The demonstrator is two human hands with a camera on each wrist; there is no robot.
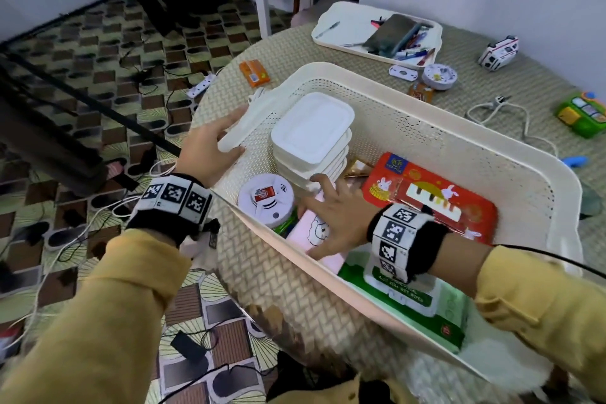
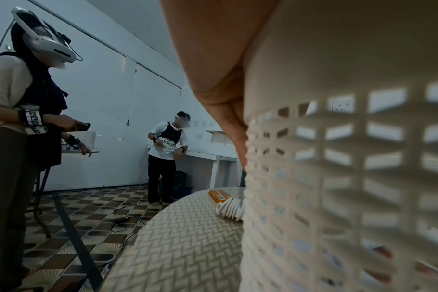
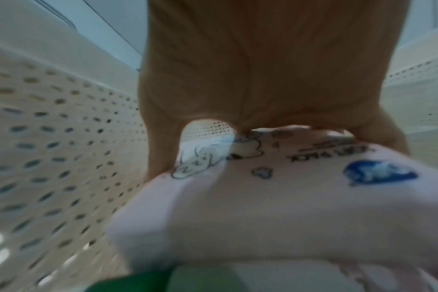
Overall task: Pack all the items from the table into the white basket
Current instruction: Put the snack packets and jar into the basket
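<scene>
Lying spread and palm-down on a pale pink packet [image 1: 319, 231] printed with a line-drawn animal: the right hand [image 1: 337, 218], fingers splayed over the packet's top, thumb and fingertips reaching past its edges; whether curling under it, impossible to tell. Sitting low inside the white basket [image 1: 485, 154], against the near wall, that packet; in the blurred right wrist view [image 3: 275, 197], filling the space under the palm [image 3: 238, 69].

Gripping the basket's left end: the left hand [image 1: 210, 147], fingers wrapping over the rim by the handle, thumb on the inner side; in the left wrist view, the palm [image 2: 213, 59] pressing flat against the perforated wall [image 2: 325, 158].

Crowding round the right hand, inside the basket: just left of the fingers, a round white smoke alarm [image 1: 266, 198]; just beyond the fingertips, a stack of white lidded containers [image 1: 313, 131]; to the right, a red rabbit-printed box [image 1: 433, 197]; under the wrist, a green-and-white wipes pack [image 1: 413, 302].

Resting on the woven-pattern table [image 1: 282, 285], well beyond the grip: an orange packet [image 1: 254, 73], a coiled white cable [image 2: 231, 208] just beside the basket wall, a white tray of pens [image 1: 377, 31], a round white disc [image 1: 439, 76], a toy vehicle [image 1: 498, 52], a loose white cord [image 1: 501, 111] and a green toy [image 1: 582, 113].
</scene>
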